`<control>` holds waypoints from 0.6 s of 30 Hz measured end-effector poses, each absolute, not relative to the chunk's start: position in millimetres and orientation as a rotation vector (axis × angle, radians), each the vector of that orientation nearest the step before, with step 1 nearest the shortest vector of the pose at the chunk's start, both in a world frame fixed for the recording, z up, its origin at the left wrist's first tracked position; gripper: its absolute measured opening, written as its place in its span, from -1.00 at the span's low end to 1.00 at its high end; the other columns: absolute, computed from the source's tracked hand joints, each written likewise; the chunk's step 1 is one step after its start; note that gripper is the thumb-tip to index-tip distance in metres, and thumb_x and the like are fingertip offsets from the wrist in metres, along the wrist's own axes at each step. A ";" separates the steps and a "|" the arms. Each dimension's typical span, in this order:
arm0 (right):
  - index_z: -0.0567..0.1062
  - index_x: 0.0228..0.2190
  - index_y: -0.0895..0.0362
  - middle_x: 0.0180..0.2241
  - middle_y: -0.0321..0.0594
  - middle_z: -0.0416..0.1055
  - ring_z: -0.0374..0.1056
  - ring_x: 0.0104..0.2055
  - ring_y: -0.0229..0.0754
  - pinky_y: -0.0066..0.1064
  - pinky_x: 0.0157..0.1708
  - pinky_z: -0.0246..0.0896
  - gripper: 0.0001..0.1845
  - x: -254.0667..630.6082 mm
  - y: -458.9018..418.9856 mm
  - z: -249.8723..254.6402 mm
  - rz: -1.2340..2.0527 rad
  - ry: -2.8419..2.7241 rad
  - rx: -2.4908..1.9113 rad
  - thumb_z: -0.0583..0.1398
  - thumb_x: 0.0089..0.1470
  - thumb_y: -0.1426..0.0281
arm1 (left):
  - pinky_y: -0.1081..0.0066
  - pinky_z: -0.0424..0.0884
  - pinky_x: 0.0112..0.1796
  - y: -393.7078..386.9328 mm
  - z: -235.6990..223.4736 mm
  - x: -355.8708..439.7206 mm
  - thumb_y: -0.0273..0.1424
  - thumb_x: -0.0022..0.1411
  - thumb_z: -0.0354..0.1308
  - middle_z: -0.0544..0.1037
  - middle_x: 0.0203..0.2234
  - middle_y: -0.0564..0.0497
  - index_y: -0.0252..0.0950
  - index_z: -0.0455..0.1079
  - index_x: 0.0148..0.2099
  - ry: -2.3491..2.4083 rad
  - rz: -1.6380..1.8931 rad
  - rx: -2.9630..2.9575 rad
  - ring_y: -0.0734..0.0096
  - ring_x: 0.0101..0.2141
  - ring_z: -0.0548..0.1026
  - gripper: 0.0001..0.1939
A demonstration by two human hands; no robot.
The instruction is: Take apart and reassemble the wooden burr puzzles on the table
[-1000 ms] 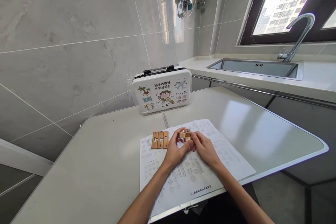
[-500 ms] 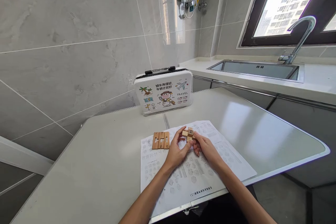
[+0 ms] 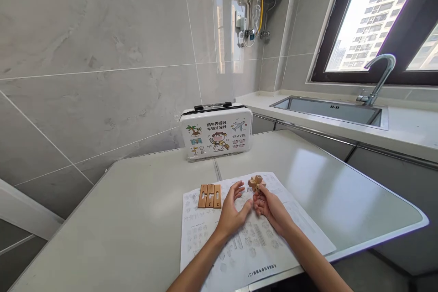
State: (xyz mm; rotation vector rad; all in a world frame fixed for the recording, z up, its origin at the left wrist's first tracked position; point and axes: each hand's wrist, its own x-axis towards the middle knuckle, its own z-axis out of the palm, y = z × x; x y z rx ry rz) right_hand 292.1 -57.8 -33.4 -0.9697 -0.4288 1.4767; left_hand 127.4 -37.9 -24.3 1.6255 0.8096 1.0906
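Observation:
A small wooden burr puzzle [image 3: 255,182], made of interlocking light-brown blocks, is over the upper part of the printed sheets. My right hand [image 3: 270,207] pinches its near end between thumb and fingers, the other fingers curled below. To the left of it, my left hand [image 3: 234,205] holds nothing; its thumb and fingers are apart and curved, clear of the puzzle. Flat wooden pieces [image 3: 210,196] with slots and dark marks lie side by side on the paper, left of my left hand.
Printed sheets [image 3: 253,255] with small diagrams cover the table's near middle. A white cartoon case [image 3: 217,132] with a black handle stands at the back of the table [image 3: 130,219] by the tiled wall. A counter with a sink [image 3: 328,109] and faucet [image 3: 383,70] runs along the right.
My left hand has come off the puzzle and opened. The puzzle has shifted slightly right in my right hand. The camera view has tilted up a little.

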 end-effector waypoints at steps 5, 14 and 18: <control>0.49 -0.37 0.16 -0.46 -0.21 0.47 0.37 -0.56 -0.33 -0.57 -0.61 0.39 -0.73 305.0 -44.2 -29.8 1.551 -0.304 -0.942 0.30 0.34 0.27 | -0.09 0.31 0.32 -40.8 -24.7 125.8 -0.33 0.37 0.29 0.42 0.32 -0.20 -0.17 0.30 0.37 0.850 1.069 1.726 0.01 0.29 0.43 -0.43; 0.41 -0.36 0.13 -0.49 -0.27 0.38 0.27 -0.63 -0.39 -0.66 -0.68 0.28 -0.75 326.0 -11.1 -16.6 1.635 -0.144 -0.870 0.12 0.43 0.39 | -0.02 0.29 0.36 -47.3 -4.5 120.7 -0.40 0.40 0.20 0.42 0.31 -0.13 -0.11 0.30 0.35 0.900 0.973 2.044 0.06 0.32 0.38 -0.48; 0.38 -0.37 0.12 -0.49 -0.28 0.36 0.25 -0.63 -0.40 -0.67 -0.67 0.27 -0.77 335.8 -5.7 -13.1 1.657 -0.109 -0.857 0.11 0.40 0.42 | -0.03 0.32 0.34 -37.1 7.1 103.5 -0.39 0.41 0.19 0.44 0.28 -0.11 -0.08 0.38 0.28 0.933 0.941 2.211 0.05 0.31 0.40 -0.58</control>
